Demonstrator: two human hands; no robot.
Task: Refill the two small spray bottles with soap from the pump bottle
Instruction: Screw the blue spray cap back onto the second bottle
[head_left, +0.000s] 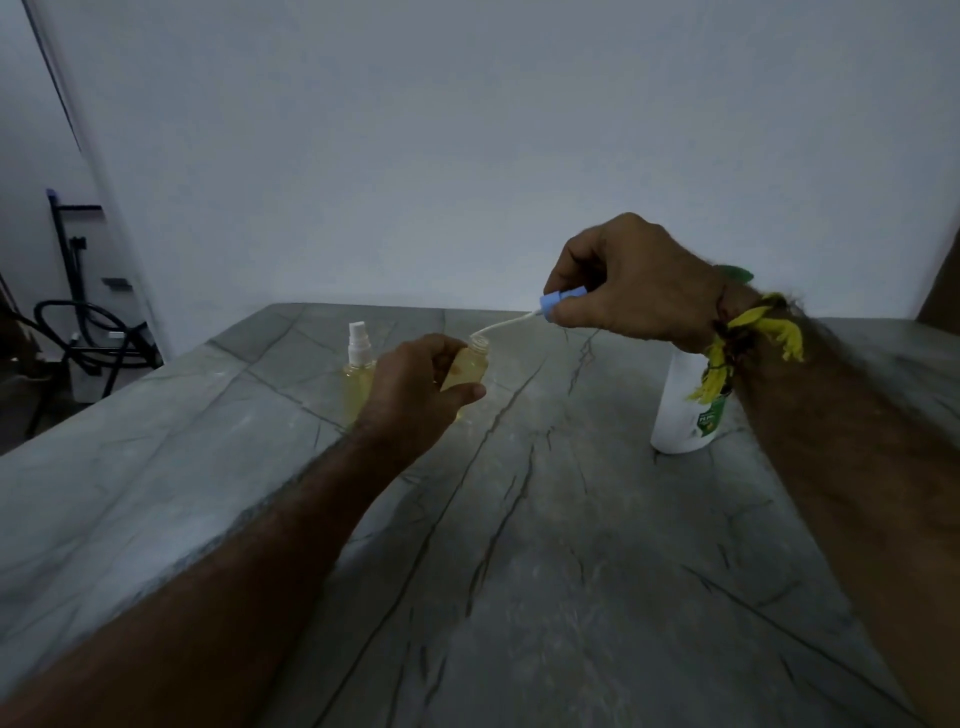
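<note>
At a grey veined stone counter (571, 545), a person's left hand (415, 384) gripped an uncapped small spray bottle (467, 371) of yellowish liquid, fingers and thumb curled round its body, the bottle tilted with its open neck toward the right. The right hand (634, 280), raised above the counter, pinched a blue spray cap (558, 303) whose thin white dip tube (506, 325) curved down to the bottle's mouth. A second small spray bottle (358, 364), its white sprayer in place and also holding yellow liquid, stood upright just behind the left hand. A white pump bottle (685, 415) with a green label stood on the counter beneath the right wrist, which wore a yellow thread band (748, 332).
</note>
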